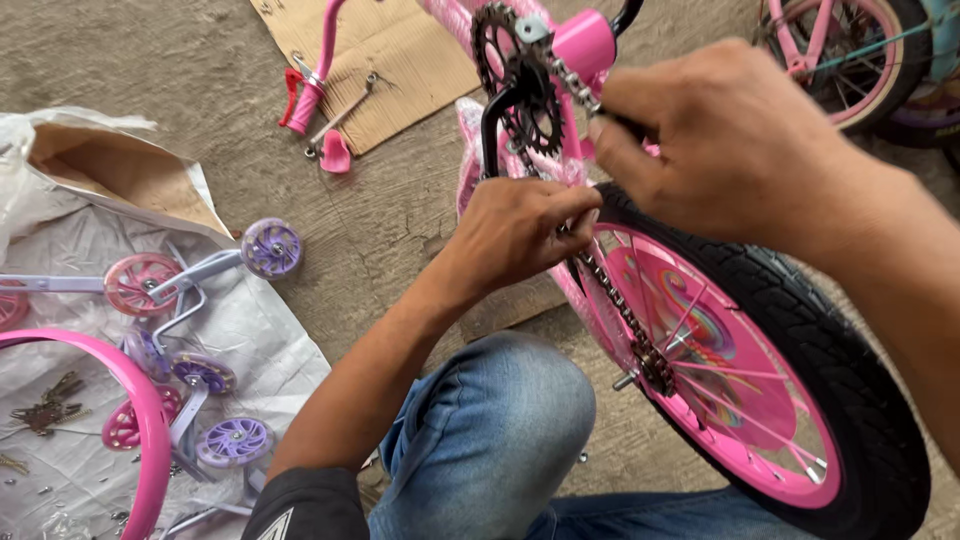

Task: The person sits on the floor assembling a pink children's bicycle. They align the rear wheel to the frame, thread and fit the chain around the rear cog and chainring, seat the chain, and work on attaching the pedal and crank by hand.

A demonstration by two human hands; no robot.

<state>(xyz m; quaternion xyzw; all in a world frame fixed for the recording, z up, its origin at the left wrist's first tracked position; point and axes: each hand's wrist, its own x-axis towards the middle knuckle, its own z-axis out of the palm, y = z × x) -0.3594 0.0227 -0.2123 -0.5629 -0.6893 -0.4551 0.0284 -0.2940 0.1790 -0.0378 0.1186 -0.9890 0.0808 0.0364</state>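
From the head camera, my left hand [520, 235] is pinched shut on the bicycle chain [610, 300] just below the black chainring [520, 85], while my right hand [720, 140] has its fingers closed on the upper run of the same chain near the pink frame [585, 45]. The chain already sits on the small rear sprocket [655, 365] of the pink wheel [740, 380] and partly on the chainring teeth; I judge the seating at the front unfinished. Training wheels [235, 440] lie loose on the white plastic sheet [260, 330] to my left, unmounted. A flattened brown cardboard piece [400, 50] lies on the concrete floor [200, 60] ahead, carrying a pink handlebar grip [305, 105] and a wrench [345, 115]. No labels are readable.
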